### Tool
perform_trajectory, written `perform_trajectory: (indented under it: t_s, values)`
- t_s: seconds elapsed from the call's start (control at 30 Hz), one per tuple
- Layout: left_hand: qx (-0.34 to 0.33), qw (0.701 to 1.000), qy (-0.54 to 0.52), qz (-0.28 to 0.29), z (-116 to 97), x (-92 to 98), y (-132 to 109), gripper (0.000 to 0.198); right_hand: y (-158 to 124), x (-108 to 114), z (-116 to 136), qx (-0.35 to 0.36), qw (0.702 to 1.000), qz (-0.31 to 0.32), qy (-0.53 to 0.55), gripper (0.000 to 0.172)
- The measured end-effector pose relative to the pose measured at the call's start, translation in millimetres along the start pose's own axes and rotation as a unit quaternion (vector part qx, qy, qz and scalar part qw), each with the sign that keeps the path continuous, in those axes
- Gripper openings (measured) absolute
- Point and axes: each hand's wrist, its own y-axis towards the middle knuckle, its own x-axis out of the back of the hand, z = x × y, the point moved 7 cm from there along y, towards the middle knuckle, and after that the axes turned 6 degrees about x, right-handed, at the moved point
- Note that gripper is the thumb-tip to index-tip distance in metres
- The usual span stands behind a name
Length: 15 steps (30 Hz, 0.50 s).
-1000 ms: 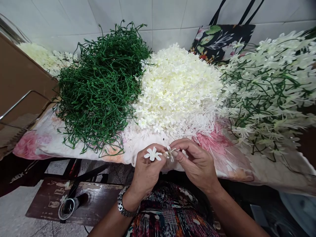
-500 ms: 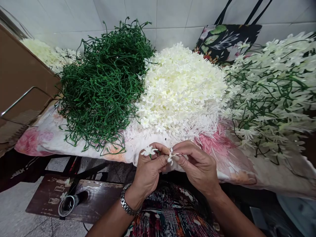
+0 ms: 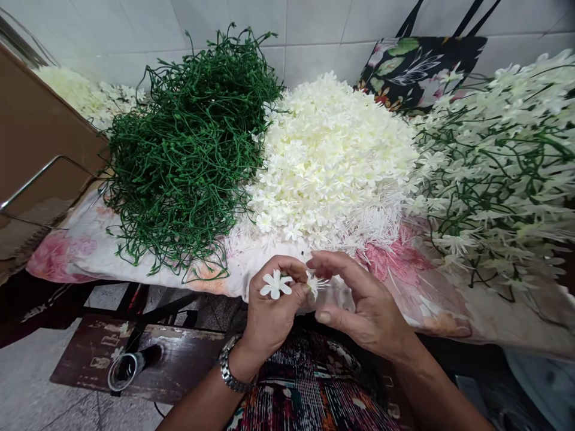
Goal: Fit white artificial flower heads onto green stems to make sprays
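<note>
My left hand (image 3: 274,311), with a metal watch on the wrist, is closed on an artificial flower sprig. One white blossom (image 3: 275,284) of it shows above the hand, and a second white blossom (image 3: 317,284) with thin stamens sticks out past the thumb and forefinger. The sprig's stem is mostly hidden in the fist. My right hand (image 3: 359,299) is just to the right, thumb and fingers apart around the second blossom, with nothing held. Behind the hands lie a heap of loose white blossoms (image 3: 332,161) and a tangle of green plastic stems (image 3: 188,149).
White flowers on green stems (image 3: 498,185) are piled at the right. A floral cloth (image 3: 148,263) covers the work surface. A cardboard box (image 3: 40,114) stands at left, a dark floral bag (image 3: 422,72) at the back. Below left, a clear cup (image 3: 124,371) sits on a wooden bench (image 3: 179,359).
My right hand's fingers have come off the second blossom and spread apart. My left hand has turned slightly, so the first blossom faces up more.
</note>
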Motion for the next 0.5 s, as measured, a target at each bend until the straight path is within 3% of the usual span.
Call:
perform_trajectory:
  t_s: [0.2, 0.33, 0.43, 0.5]
  values:
    - [-0.058, 0.995, 0.084, 0.003, -7, -3.9, -2, 0.016, 1, -2, -2, -0.024, 1.000, -0.019, -0.002, 0.008]
    - [-0.073, 0.989, 0.131, 0.000, -13, -5.1, -4, 0.011, 0, -1, -5, -0.055, 0.997, -0.048, 0.036, 0.005]
    - [-0.044, 0.989, 0.139, 0.025, -9, -5.1, -4, 0.004, -1, 3, -9, -0.074, 0.994, -0.077, 0.037, 0.006]
    - [-0.014, 0.991, 0.129, 0.045, -2, -3.4, -4, 0.013, -2, 7, -11, -0.075, 0.992, -0.100, 0.026, 0.006]
